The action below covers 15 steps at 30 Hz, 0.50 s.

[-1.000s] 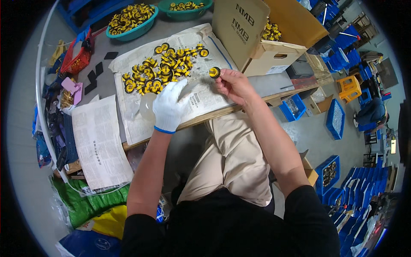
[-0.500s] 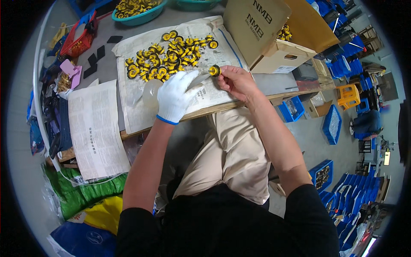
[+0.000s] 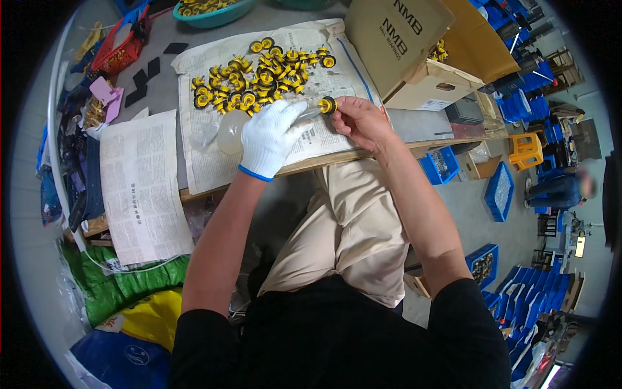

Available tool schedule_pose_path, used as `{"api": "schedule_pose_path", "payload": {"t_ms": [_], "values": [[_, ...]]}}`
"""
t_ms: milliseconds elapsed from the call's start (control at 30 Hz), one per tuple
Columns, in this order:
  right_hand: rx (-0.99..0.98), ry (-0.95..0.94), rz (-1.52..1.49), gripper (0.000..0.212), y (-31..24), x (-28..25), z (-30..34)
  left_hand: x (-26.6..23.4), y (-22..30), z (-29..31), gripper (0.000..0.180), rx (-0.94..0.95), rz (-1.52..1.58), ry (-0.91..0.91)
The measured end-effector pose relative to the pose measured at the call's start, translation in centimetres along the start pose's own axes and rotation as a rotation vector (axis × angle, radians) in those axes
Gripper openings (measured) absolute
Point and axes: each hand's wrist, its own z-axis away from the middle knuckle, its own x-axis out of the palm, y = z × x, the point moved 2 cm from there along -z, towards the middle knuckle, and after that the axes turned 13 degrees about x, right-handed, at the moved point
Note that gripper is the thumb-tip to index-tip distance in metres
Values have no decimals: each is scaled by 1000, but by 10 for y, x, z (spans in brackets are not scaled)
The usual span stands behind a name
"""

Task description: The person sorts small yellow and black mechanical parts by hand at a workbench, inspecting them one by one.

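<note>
My left hand (image 3: 271, 136), in a white knitted glove with a blue cuff, is closed round a translucent plastic squeeze bottle (image 3: 231, 131). Its clear tapered tip (image 3: 311, 112) points right, close against a small yellow-and-black wheel-shaped part (image 3: 327, 106). That part is pinched between the thumb and fingers of my bare right hand (image 3: 360, 122). Just beyond both hands, a pile of similar yellow-and-black parts (image 3: 265, 76), some with metal shafts showing, lies on a newspaper sheet (image 3: 311, 37). Whether liquid leaves the tip is too small to tell.
An open cardboard box (image 3: 424, 84) with more yellow parts stands right of the newspaper. A teal basin (image 3: 214, 14) of parts is at the back. Black pads (image 3: 153, 67) and a red basket (image 3: 121, 48) lie left. A person (image 3: 556, 191) is at far right.
Both hands stay nearly in place, with the bottle tip still at the yellow-and-black part. The view has shifted slightly. The person at far right shows more fully.
</note>
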Motion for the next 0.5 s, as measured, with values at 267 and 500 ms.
{"api": "schedule_pose_path", "payload": {"t_ms": [267,500], "values": [[28,49,10,18,0,3,-1,0,0,1,35,-8,17,13],[18,11,47,22,0,-2,-2,1,0,-1,34,-13,32,3]]}}
